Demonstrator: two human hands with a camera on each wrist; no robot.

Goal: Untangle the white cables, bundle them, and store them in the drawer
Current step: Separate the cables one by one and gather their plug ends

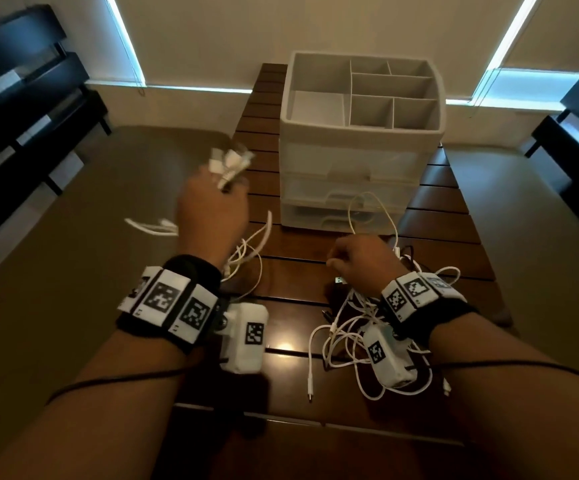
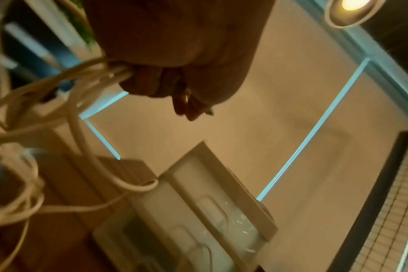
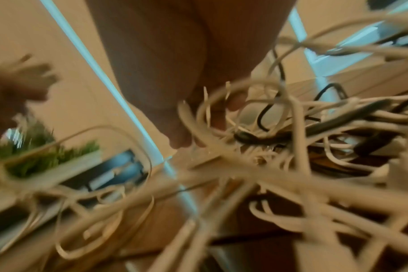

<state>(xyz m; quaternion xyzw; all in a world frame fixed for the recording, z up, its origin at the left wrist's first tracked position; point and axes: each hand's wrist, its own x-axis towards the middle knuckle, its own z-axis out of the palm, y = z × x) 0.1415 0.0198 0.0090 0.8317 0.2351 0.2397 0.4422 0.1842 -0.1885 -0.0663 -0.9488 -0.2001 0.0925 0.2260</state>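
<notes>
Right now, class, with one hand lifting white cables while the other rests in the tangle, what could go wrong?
1. The left hand grips a bunch of white cables whose strands still trail to the table; pulling may tighten knots.
2. Black cables are mixed into the pile and could get bundled too.
3. The drawers look closed, and both hands are busy.

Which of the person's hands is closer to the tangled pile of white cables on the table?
The right hand. It sits at the pile of white cables, fingers down among them. The left hand is raised off to the side, gripping a bunch of cable ends.
</notes>
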